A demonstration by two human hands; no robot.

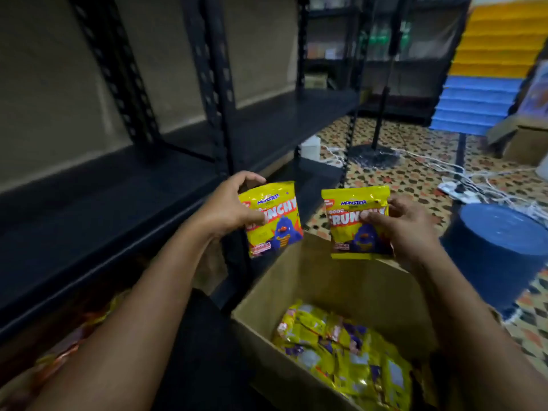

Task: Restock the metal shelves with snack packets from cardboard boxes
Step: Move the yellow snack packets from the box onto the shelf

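Note:
My left hand grips a yellow snack packet by its left edge, upright, beside the front post of the black metal shelf. My right hand holds a second yellow packet by its right side, thumb across the front. Both packets hang above the open cardboard box, which holds several more yellow packets. The shelf board level with my hands is bare.
Orange packets lie on the lower shelf at the left. A blue stool stands right of the box. White cables and a power strip cross the patterned floor, near a stand base and another cardboard box.

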